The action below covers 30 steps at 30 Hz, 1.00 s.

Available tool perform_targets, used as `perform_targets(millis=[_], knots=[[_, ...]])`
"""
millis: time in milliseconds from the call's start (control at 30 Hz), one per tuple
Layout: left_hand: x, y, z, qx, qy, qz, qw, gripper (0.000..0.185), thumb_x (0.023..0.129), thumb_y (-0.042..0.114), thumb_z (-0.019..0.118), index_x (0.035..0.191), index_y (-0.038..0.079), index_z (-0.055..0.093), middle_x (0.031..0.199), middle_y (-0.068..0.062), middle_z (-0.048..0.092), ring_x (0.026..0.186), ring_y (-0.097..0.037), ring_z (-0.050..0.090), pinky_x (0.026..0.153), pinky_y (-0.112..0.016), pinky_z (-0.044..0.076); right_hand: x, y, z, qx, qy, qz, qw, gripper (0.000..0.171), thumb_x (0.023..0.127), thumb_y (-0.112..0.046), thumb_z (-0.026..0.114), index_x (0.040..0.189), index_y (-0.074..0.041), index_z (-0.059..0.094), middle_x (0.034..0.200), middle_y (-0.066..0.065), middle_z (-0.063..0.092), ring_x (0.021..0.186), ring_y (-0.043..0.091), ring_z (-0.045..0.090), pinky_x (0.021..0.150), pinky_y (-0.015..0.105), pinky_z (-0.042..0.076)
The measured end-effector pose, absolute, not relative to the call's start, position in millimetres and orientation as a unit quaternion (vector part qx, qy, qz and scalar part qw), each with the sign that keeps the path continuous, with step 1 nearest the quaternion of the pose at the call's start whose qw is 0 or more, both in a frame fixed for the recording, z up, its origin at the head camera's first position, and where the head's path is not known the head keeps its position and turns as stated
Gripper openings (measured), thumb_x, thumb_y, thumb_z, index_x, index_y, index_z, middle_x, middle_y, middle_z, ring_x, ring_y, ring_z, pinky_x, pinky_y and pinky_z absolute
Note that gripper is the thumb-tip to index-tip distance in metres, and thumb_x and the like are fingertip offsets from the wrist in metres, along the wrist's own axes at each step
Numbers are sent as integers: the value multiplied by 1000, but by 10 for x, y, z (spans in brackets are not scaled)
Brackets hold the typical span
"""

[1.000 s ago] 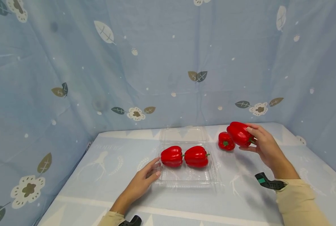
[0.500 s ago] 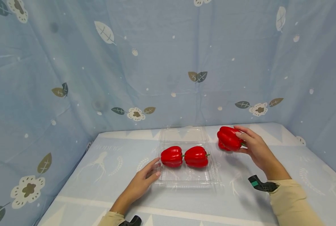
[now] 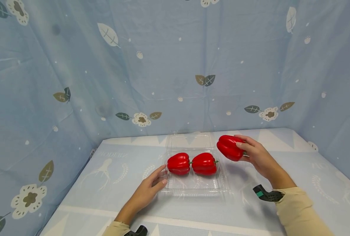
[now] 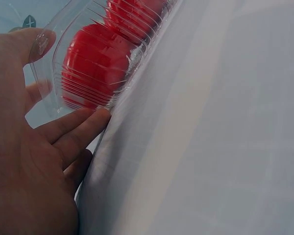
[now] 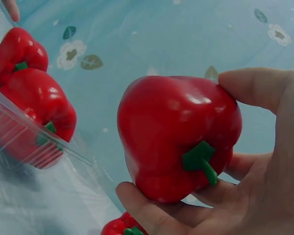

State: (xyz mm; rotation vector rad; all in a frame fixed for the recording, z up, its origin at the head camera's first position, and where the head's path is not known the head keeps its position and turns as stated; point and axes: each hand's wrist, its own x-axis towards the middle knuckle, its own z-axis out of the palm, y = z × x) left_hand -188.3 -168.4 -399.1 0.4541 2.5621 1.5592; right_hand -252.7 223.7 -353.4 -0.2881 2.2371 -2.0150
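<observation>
Near the back edge of the cloth-covered table (image 3: 110, 183), a clear plastic tray (image 3: 196, 188) is steadied by the left hand (image 3: 151, 186), its straight fingers resting against the tray's left wall. Two red peppers (image 3: 178, 163) (image 3: 204, 163) are already laid side by side inside. A third pepper (image 3: 229, 147) is gripped in the right hand (image 3: 255, 155), raised just beyond the tray's right edge. One more pepper (image 5: 118, 227) is glimpsed on the table beneath it, so about half appears packed.
</observation>
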Motion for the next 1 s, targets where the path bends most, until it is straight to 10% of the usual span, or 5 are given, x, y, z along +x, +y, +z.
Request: perform_targets(millis=[1000], knots=[[-1884,-1678,-4004,148,845,511,50,63,94,38,59,148,17,34,139,-17,49,125,-31,50,101,-45,41,-2494,1918,-3633,-159,737,-653,68,50,97,-37,53,142,-17,43,137,12,42,119,36,48,87,40,53]])
